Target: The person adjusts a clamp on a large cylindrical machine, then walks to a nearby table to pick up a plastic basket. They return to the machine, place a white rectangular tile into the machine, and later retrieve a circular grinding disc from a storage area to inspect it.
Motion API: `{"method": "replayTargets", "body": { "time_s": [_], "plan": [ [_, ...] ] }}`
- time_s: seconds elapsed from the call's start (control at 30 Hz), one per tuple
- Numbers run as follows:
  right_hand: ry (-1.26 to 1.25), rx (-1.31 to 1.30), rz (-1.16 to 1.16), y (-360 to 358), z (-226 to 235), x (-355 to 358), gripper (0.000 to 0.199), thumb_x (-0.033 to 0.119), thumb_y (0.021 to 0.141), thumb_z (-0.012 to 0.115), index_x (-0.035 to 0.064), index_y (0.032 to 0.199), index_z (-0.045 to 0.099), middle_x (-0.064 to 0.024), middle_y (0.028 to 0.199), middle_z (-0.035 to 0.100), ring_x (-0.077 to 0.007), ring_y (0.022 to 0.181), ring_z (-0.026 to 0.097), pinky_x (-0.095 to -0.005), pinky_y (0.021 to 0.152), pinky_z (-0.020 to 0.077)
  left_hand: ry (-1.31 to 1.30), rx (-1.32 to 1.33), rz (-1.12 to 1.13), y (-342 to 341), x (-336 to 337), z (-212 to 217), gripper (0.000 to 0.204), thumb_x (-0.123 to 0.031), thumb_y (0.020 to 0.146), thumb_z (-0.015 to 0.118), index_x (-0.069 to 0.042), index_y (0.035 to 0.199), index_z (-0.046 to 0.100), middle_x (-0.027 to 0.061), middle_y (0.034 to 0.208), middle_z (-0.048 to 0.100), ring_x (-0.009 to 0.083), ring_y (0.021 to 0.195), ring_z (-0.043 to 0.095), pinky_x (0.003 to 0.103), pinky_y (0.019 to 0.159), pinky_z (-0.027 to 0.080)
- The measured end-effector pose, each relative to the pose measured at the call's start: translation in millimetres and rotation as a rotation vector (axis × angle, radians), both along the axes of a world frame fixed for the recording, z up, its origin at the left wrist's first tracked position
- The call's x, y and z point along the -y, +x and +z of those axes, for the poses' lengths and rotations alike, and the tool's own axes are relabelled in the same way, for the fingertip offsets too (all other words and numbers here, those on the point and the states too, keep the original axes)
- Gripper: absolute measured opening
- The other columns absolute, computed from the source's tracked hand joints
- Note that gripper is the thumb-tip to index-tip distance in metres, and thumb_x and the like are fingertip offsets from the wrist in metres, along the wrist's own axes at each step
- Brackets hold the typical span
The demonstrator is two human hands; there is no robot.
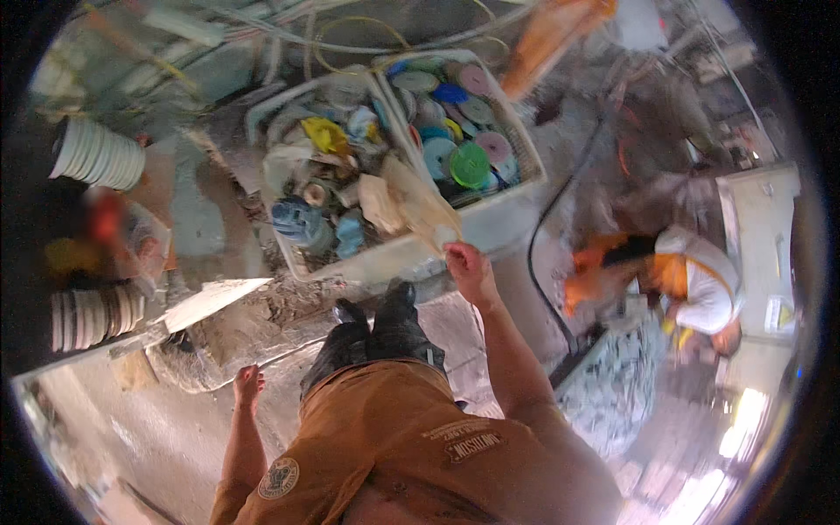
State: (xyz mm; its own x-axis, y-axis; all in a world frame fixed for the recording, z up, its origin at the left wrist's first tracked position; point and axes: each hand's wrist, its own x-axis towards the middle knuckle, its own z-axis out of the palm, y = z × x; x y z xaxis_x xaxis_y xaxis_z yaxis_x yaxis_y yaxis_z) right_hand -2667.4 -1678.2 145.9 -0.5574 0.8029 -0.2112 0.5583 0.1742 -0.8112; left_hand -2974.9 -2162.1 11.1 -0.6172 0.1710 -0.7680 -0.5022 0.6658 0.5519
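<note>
My right hand [471, 269] reaches forward to the near edge of the crates, its fingers pinched on the end of a crumpled, translucent tan plastic bag [418, 203]. The bag stretches back over the left white crate [302, 271], which is heaped with crumpled plastic, a yellow wrapper [325, 136] and blue pieces [302, 220]. Low at my left side, my left hand [248, 383] is curled closed; what it holds, if anything, is too small to tell. Round discs, among them a green one [470, 164], fill the right crate [528, 153].
A black hose [535, 241] curves along the floor right of the crates. Farther right a person [700, 276] bends over near a pile of grey pieces [612, 381]. Stacks of discs [98, 156] stand at the left, by a pale board [214, 302].
</note>
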Motion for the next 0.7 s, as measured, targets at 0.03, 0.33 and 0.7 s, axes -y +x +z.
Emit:
{"method": "replayTargets", "body": {
  "time_s": [0.03,0.33,0.7],
  "plan": [
    [0.059,0.171,0.197,-22.5,-1.5,-12.3,0.025,0.024,0.091,0.053,0.0007,0.091,0.06,-0.0078,0.072,0.06,-0.0218,0.066,0.058,-0.0348,0.062,0.0474,0.108,0.03,-0.038,2.5,34.3,-25.3,0.025,-0.031,0.089,0.06,-0.008,0.099,0.057,0.0035,0.076,0.059,0.0119,0.061,0.056,0.025,0.053,0.045],
    [-0.475,-0.073,-0.106,-64.0,-118.1,-91.1,0.028,0.01,0.085,0.056,0.0022,0.111,0.049,-0.0079,0.073,0.06,-0.0127,0.055,0.054,-0.0272,0.047,0.0441,-0.271,0.02,0.001,68.7,-80.8,74.1,0.045,-0.045,0.081,0.06,-0.005,0.102,0.066,0.0127,0.094,0.068,0.0221,0.086,0.065,0.034,0.078,0.05],
    [-0.3,0.076,0.263,-154.7,-39.3,-223.0,0.011,0.012,0.088,0.058,0.0005,0.088,0.059,-0.0098,0.077,0.062,-0.0146,0.068,0.057,-0.0299,0.057,0.0437,-0.072,0.052,0.681,201.2,-83.4,39.1,0.034,-0.037,0.081,0.065,-0.005,0.094,0.064,0.0073,0.081,0.064,0.0177,0.064,0.06,0.033,0.059,0.048]
  ]
}}
